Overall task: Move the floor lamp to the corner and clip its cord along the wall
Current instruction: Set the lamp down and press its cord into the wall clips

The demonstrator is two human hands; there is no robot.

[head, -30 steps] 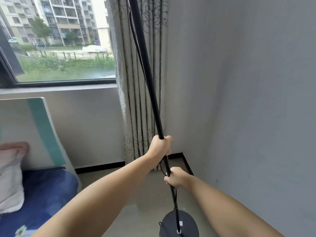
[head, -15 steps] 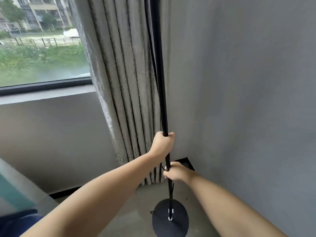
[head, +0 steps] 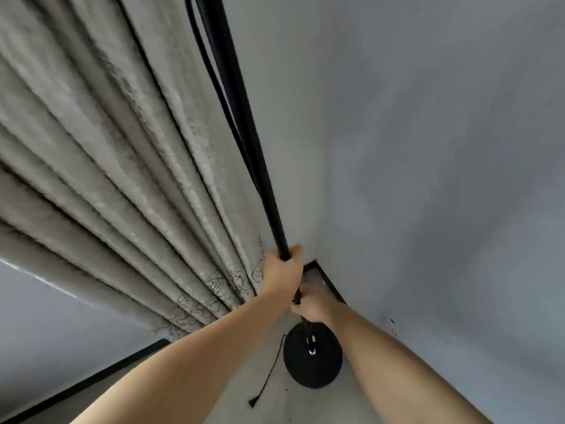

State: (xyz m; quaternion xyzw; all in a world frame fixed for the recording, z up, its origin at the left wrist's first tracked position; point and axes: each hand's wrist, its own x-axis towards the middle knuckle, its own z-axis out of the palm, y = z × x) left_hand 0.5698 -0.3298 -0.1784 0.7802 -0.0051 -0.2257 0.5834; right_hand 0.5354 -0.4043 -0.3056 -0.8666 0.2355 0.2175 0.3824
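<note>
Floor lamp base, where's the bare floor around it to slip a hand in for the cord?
Bare floor lies left of the lamp base, bordered by the curtain hem and dark baseboard; only the loose cord crosses it. It is crowded behind the base, where both hands, left and right, grip the pole, and on the right, where the wall sits close.

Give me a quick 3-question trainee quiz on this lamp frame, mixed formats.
1. True or false: both hands grip the lamp pole.
2. Which hand sits higher on the pole? A) left hand B) right hand
3. Fill in: the loose cord trails on the floor to the ___ of the round base in the picture.

Key: 1 true; 2 A; 3 left.
</note>
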